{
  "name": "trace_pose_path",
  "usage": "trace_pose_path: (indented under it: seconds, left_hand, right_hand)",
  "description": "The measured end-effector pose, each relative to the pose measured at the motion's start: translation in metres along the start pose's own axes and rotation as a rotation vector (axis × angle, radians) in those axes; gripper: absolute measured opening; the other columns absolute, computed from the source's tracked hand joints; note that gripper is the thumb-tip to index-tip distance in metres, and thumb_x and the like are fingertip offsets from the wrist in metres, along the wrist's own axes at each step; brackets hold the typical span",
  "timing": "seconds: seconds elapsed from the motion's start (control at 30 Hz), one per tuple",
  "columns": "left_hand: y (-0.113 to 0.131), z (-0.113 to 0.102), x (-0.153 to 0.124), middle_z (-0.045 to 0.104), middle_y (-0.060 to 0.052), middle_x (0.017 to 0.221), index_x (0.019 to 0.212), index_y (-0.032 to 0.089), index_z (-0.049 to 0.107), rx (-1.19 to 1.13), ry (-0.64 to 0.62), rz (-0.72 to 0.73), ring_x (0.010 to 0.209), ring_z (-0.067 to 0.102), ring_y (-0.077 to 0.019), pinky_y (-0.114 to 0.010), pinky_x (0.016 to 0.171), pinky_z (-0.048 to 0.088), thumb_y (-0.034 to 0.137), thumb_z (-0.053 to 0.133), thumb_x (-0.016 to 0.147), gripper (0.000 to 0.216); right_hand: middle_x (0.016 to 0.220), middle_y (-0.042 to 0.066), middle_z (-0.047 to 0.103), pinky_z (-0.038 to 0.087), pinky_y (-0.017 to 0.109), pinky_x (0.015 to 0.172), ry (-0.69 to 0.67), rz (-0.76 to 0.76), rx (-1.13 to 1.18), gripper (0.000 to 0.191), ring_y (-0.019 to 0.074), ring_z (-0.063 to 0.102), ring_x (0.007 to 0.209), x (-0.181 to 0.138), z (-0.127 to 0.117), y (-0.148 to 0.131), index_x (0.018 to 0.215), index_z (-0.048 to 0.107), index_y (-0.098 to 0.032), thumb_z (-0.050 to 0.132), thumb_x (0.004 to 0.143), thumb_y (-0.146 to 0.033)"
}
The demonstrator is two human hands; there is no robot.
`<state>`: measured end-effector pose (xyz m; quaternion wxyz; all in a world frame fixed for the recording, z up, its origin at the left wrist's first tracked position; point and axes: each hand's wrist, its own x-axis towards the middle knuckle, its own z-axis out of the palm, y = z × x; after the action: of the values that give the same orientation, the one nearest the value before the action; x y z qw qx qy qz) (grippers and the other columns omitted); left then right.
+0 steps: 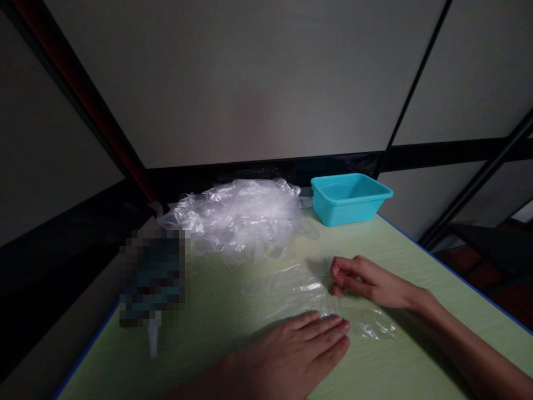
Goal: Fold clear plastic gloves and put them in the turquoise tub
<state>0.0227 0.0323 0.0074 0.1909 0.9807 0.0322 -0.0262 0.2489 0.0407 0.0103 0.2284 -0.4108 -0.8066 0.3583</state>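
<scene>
A thin, clear plastic film [291, 289] lies spread and wrinkled on the table in front of me; whether it is a bag or a glove I cannot tell. My left hand [302, 347] rests palm down at its near edge, fingers stretched out and flat. Above the film's right part, my right hand [360, 280] has its fingers curled together, with the fingertips pinched at the film. Behind both hands sits a large, crumpled heap of similar clear plastic [245, 214].
A turquoise plastic basin [350, 200] stands at the table's back right corner. At the left edge is a blurred-out dark item [154, 278] with a pale strip below it. The pale green table [200, 311] has a blue edge and meets a panelled wall [258, 83].
</scene>
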Motion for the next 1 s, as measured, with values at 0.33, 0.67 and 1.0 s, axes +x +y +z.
trace_pose_path:
  seconds: [0.33, 0.67, 1.0]
  left_hand:
    - [0.003, -0.004, 0.0, 0.019, -0.012, 0.141, 0.134, 0.005, 0.022, 0.024, -0.013, -0.008, 0.13, 0.013, -0.0195, -0.035, 0.107, 0.016, 0.021, 0.022, 0.093, 0.044]
    - [0.001, 0.0, 0.0, 0.02, -0.012, 0.141, 0.133, 0.005, 0.022, 0.045, 0.025, 0.008, 0.13, 0.016, -0.0205, -0.036, 0.107, 0.018, 0.022, 0.024, 0.093, 0.044]
    - [0.001, -0.002, 0.0, 0.018, -0.011, 0.141, 0.134, 0.007, 0.02, 0.01, 0.0, -0.003, 0.13, 0.014, -0.0195, -0.035, 0.107, 0.016, 0.021, 0.023, 0.093, 0.044]
  right_hand:
    - [0.071, 0.002, 0.062, 0.04, 0.025, 0.059, 0.025, 0.016, 0.061, 0.014, 0.0129, 0.054, 0.064, 0.003, 0.001, 0.002, 0.076, 0.044, -0.018, 0.037, 0.088, -0.021]
    - [0.063, -0.003, 0.052, 0.038, 0.021, 0.05, 0.134, 0.093, -0.025, 0.011, 0.0099, 0.047, 0.055, 0.009, 0.012, 0.015, 0.071, 0.046, -0.017, 0.056, 0.073, -0.018]
    - [0.063, -0.003, 0.053, 0.037, 0.02, 0.051, 0.143, 0.01, -0.181, 0.009, 0.0091, 0.047, 0.055, 0.01, 0.017, 0.016, 0.069, 0.049, -0.017, 0.054, 0.07, -0.01]
